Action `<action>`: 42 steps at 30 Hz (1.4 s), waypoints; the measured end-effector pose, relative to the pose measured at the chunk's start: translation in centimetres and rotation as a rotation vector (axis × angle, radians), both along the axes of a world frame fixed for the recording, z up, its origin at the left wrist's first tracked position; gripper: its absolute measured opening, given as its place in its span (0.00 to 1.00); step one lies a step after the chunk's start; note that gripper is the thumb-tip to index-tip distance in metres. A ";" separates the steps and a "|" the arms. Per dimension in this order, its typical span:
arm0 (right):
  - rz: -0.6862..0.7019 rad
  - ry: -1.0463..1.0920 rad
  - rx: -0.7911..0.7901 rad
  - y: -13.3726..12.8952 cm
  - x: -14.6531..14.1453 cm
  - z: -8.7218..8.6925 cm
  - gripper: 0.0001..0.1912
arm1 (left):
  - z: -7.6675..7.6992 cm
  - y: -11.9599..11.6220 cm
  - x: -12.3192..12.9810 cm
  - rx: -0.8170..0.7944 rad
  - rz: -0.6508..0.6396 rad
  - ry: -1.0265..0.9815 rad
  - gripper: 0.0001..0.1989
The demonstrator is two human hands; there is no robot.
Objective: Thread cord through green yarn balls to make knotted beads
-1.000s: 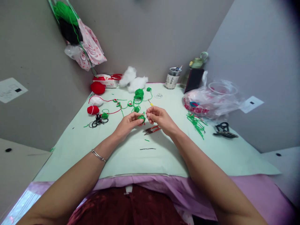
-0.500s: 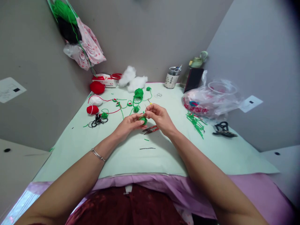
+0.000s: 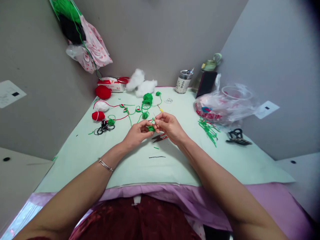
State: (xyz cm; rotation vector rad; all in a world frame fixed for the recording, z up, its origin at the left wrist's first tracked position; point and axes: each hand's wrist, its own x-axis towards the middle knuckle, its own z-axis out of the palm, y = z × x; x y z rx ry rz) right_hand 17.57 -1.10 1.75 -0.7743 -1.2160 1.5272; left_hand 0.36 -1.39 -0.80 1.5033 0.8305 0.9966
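A small green yarn piece (image 3: 151, 128) is pinched by the left hand (image 3: 137, 134) over the middle of the table (image 3: 125, 166), and a thin needle (image 3: 154, 114) is held in the closed grip of the right hand (image 3: 170, 126). On the far jar (image 3: 183, 84) and the right plastic bag (image 3: 212, 107), printed characters cannot be read surely.

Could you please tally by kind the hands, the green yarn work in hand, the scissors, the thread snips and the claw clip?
Hands: 2 (left hand, right hand)
Green yarn work: 1
Red-handled scissors: 1
Thread snips: 1
Black claw clip: 1
Total: 6
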 end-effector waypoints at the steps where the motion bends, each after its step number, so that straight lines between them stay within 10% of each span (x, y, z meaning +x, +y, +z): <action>1: -0.001 -0.006 -0.010 0.0 0.1 0.1 0.17 | -0.1 -0.1 0.1 0.021 0.014 0.023 0.10; 15: -0.097 -0.119 0.148 0.0 1.1 1.6 0.10 | 1.6 -0.5 -0.4 -0.174 -0.044 -0.202 0.14; 29: -0.481 -1.008 0.974 -1.0 1.9 2.2 0.10 | 1.7 -0.1 -0.7 -0.201 0.046 -0.225 0.14; 42: -0.410 -1.288 1.031 -0.9 2.1 1.6 0.13 | 1.3 0.2 -0.9 -0.176 0.065 -0.190 0.13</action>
